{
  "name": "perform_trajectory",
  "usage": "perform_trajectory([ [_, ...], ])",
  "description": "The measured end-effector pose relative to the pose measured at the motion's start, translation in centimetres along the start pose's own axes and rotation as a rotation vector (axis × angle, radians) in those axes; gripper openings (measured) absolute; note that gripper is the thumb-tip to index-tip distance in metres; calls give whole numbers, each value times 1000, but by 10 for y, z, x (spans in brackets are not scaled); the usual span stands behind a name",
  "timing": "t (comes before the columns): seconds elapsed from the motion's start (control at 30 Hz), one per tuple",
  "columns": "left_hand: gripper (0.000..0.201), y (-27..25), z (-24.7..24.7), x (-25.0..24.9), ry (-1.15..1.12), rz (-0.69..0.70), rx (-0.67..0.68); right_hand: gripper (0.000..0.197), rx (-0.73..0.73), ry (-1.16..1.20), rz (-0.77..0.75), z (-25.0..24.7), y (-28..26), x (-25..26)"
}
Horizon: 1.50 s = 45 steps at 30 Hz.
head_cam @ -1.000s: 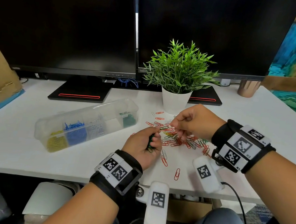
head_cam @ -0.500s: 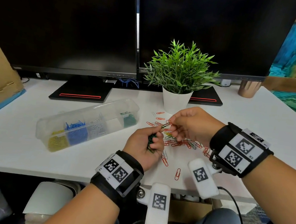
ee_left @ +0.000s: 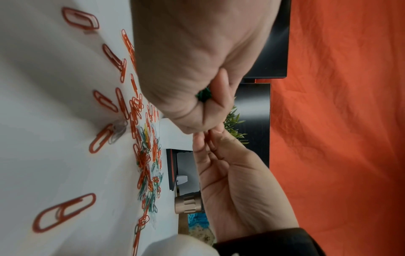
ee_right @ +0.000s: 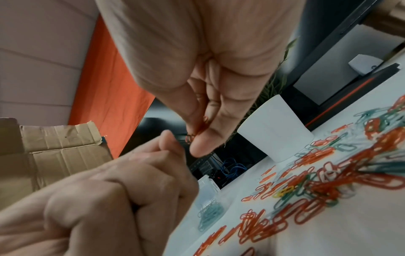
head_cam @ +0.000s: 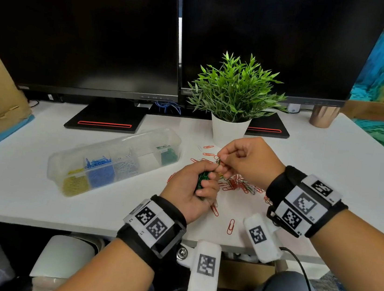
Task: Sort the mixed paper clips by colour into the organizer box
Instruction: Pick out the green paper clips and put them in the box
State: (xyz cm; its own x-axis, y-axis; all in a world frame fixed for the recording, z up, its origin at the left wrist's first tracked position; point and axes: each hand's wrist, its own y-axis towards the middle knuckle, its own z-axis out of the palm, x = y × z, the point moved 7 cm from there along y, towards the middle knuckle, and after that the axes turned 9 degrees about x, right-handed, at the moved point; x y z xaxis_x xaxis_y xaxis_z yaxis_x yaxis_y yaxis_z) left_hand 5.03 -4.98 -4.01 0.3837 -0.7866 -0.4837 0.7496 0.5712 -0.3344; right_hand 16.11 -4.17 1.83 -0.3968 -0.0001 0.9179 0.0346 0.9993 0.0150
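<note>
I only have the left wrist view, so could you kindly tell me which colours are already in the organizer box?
Observer: The organizer box holds yellow, blue, silver and green piles in separate compartments; one between silver and green looks empty.
Operator: Thank you; where does it lie?
Observer: On the desk, left of the left hand, apart from it.
Operator: And what does that hand hold?
Observer: It grips a bunch of green clips, while the right hand pinches another clip beside its thumb.
</note>
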Motion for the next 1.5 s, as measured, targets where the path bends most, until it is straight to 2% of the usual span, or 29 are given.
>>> perform_trajectory([
  [0.2, 15, 2, -5, 0, -47, 12, -11, 5, 31, 57, -20, 2, -5, 1],
  [0.47, 18, 4, -10, -7, -89, 70, -71, 8, 28, 6, -75, 4, -7, 5],
  [0.73, 15, 3, -9, -6, -78, 96, -77, 20, -15, -107, -111, 3, -4, 0],
  [1.0, 10, 1, -20, -8, -85, 95, -76, 21, -132, -5, -60, -21, -2, -5],
  [1.13, 15, -3, -24, -15, -65, 108, -113, 17, -71, -259, 55, -24, -6, -10],
  [1.3, 19, -4, -28, -65, 92, 126, -176, 24, 207, -791, 151, -5, -16, -28],
  [1.4, 21, -1, -33, -110, 233, 107, -230, 25, 277, -903, 137, -4, -18, -38],
  [1.5, 24, 4, -42, -154, 446, 25, -361, 28, 321, -953, 130, -2, -19, -40],
])
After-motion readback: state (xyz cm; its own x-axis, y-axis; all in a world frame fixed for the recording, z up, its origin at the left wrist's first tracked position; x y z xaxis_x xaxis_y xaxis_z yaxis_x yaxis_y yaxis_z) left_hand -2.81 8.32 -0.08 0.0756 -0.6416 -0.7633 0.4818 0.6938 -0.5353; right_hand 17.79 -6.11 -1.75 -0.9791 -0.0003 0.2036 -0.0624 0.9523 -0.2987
